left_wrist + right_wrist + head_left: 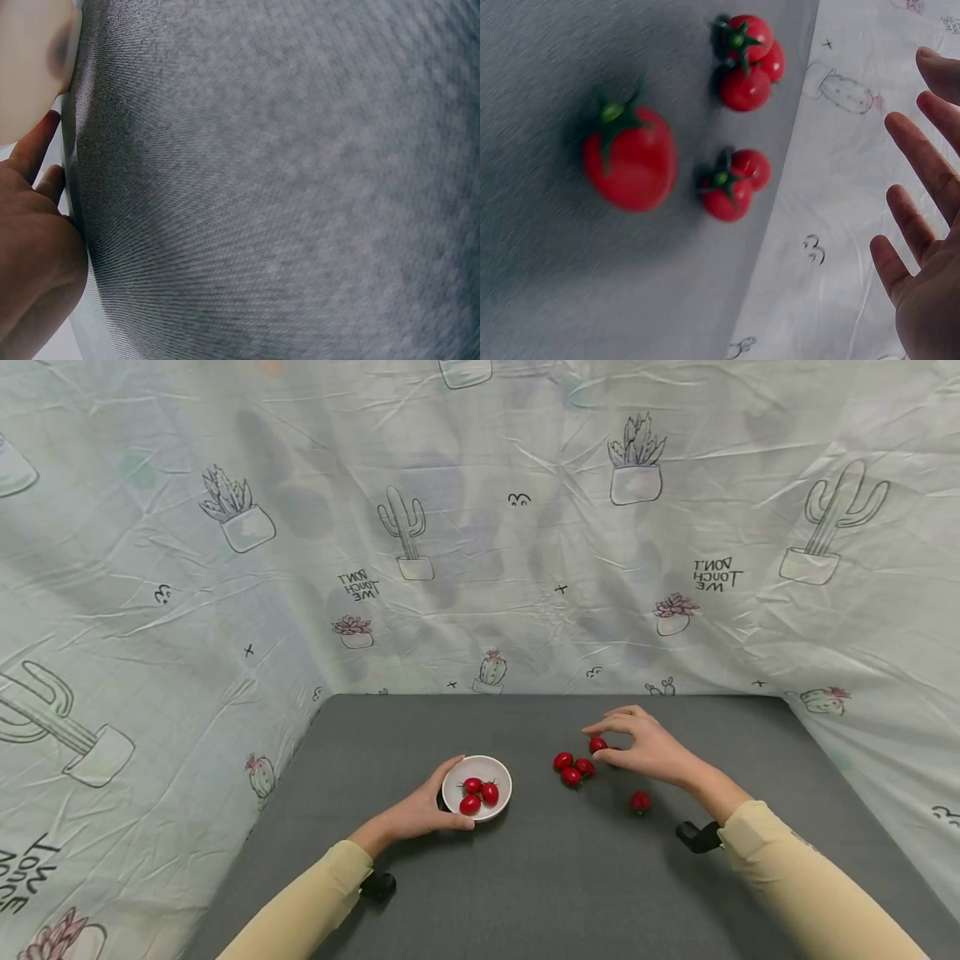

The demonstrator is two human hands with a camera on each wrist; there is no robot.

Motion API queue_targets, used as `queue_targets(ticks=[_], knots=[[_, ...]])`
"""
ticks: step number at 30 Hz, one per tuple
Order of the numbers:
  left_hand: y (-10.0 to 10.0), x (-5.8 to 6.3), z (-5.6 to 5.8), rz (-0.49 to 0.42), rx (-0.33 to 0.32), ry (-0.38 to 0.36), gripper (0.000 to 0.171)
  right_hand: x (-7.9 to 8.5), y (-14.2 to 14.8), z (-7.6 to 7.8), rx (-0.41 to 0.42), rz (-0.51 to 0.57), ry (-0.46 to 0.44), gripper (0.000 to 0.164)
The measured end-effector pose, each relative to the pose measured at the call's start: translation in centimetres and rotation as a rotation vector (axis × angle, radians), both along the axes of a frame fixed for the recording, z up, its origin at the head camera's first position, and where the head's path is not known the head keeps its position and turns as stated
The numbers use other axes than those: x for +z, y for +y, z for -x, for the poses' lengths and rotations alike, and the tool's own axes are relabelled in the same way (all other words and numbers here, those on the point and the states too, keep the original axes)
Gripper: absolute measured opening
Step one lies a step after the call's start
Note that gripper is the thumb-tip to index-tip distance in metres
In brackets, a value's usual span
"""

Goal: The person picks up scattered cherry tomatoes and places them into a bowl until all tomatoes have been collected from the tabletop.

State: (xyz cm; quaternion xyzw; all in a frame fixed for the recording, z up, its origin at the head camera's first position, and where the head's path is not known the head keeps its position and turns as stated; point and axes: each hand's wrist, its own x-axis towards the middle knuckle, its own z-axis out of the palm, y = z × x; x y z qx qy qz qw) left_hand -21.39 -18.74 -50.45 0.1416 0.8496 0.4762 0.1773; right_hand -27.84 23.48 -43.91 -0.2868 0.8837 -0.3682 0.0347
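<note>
My left hand [420, 810] holds a small white bowl [450, 793] from its left side, thumb at the near rim and fingers along the far side. Three cherry tomatoes [490, 793] lie in the bowl. Over the table to the right, my right hand [652, 750] hovers with fingers spread and nothing between them. Beneath its fingertips sits a pair of cherry tomatoes [727, 199], partly hidden by the hand in the head view. A cluster of three cherry tomatoes [571, 776] lies just left of that pair. One single cherry tomato [641, 802] rests nearer, below the right wrist.
The dark grey table [525, 885] carries everything. A pale curtain [480, 543] printed with potted cacti hangs behind the table and along its sides. Black wrist mounts [699, 837] stick out under both forearms, near the tabletop.
</note>
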Motion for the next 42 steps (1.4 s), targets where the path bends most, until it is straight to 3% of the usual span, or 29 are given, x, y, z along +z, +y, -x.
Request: queue_targets(ticks=[13, 24, 42], knots=[[0.4, 0.1, 0.1, -0.003, 0.008, -0.001, 0.111, -1.4, 4.1, 0.2, -0.017, -0.050, 0.029, 0.038], [0.3, -0.5, 0.2, -0.002, 0.022, 0.005, 0.110, -2.3, 6.2, -0.5, -0.014, -0.088, -0.037, 0.037], [0.4, -0.4, 0.3, -0.003, 0.018, 0.013, 0.110, -3.7, 7.7, -1.1, 0.020, -0.116, -0.143, 0.040]])
